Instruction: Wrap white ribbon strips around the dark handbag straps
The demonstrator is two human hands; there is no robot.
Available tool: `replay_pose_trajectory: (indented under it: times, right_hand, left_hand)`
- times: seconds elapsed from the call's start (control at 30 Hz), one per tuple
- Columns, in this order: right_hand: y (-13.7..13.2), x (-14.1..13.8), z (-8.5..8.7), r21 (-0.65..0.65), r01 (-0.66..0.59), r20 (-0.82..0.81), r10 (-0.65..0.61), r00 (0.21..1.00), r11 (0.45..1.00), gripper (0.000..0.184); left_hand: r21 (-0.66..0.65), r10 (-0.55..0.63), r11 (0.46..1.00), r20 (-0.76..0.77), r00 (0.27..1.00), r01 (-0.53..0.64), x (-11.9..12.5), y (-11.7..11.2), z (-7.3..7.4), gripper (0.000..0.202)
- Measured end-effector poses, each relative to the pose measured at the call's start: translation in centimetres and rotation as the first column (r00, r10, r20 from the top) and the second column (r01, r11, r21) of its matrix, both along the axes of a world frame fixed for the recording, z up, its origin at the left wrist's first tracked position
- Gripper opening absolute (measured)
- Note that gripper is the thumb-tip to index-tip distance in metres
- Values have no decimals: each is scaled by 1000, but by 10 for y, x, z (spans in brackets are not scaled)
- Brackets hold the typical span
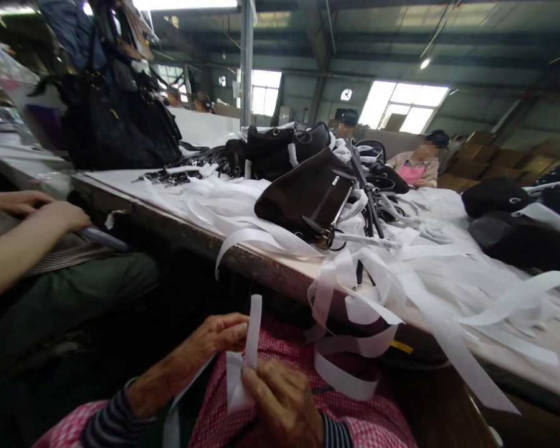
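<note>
Low in the head view, both my hands pinch one white paper strip [251, 336] over my lap. My left hand [212, 339] grips the strip's left side with closed fingers. My right hand [280, 401] is closed on its lower part, and the strip stands upright between them. A dark brown handbag [308, 193] lies on the table [168, 214] just ahead, among several loose white strips [401, 280] that hang over the table's edge.
A neighbour's arms [28, 230] reach in from the left. Black bags [116, 124] are stacked at the back left, more dark bags [508, 218] lie at the right. Straps with metal clips [177, 174] lie on the table. Other people sit at the far side.
</note>
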State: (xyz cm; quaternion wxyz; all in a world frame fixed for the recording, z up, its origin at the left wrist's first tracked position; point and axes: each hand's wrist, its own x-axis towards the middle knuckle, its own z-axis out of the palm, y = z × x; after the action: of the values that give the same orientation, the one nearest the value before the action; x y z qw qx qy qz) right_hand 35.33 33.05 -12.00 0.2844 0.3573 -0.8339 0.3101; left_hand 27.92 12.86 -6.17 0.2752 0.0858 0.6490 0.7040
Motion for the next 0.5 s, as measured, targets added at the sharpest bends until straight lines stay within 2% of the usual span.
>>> replay_pose_trajectory:
  times: [0.07,0.13,0.17,0.23,0.3,0.37,0.43,0.5]
  right_hand:
    - [2,1,7,-95,-46,84,54,995,994,27]
    - [11,0,21,-264,-54,219,114,969,963,26]
    - [18,-1,30,-364,-8,304,127,944,932,26]
    - [32,-6,50,-529,159,494,150,857,834,28]
    - [42,-15,68,-597,277,633,230,740,753,29]
    - [46,-26,82,-635,291,668,320,672,715,23]
    - [44,-36,88,-672,290,647,349,678,681,24]
    - [40,-46,89,-714,325,618,340,709,620,27]
  left_hand:
    - [66,49,997,-36,998,-46,-5,27,7,39]
    - [76,128,990,-73,989,-122,-5,43,15,36]
    - [71,140,989,-94,986,-133,-4,47,19,36]
    - [35,110,994,-145,983,-106,-2,51,25,35]
    - [-5,51,999,-205,977,-53,0,54,28,33]
    - [-25,0,1000,-227,974,-6,2,57,26,32]
    - [-8,-7,1000,-208,978,5,2,61,21,36]
    - [18,-6,1000,-165,986,9,-1,65,15,43]
